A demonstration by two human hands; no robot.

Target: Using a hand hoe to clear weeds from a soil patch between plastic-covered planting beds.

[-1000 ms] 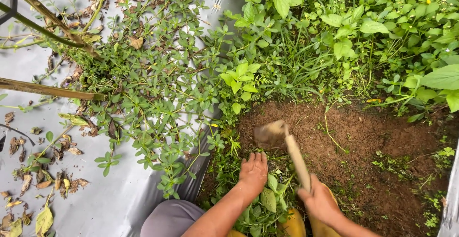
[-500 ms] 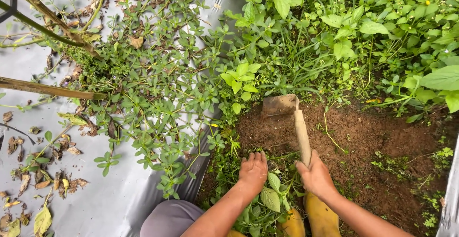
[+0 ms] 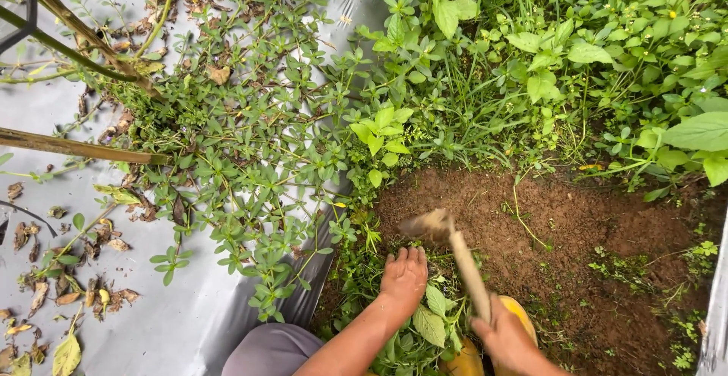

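Note:
My right hand (image 3: 506,338) grips the wooden handle of a small hoe (image 3: 453,253), whose blurred metal blade sits just above the brown soil patch (image 3: 576,232). My left hand (image 3: 404,277) presses flat on a clump of low green weeds (image 3: 425,323) at the soil's near-left edge, fingers together. The hoe blade is right beside the fingertips of my left hand. Yellow boots (image 3: 523,317) show partly under my right hand.
Grey plastic ground sheet (image 3: 91,217) covers the left side, strewn with dry leaves and creeping green plants (image 3: 250,148). Bamboo sticks (image 3: 76,148) cross the upper left. Dense leafy weeds (image 3: 576,65) border the soil at the top and right.
The hoe swung forward to the soil's far edge, then came back down toward me; its blade is now blurred in motion near my left hand. My left hand stayed on the weeds.

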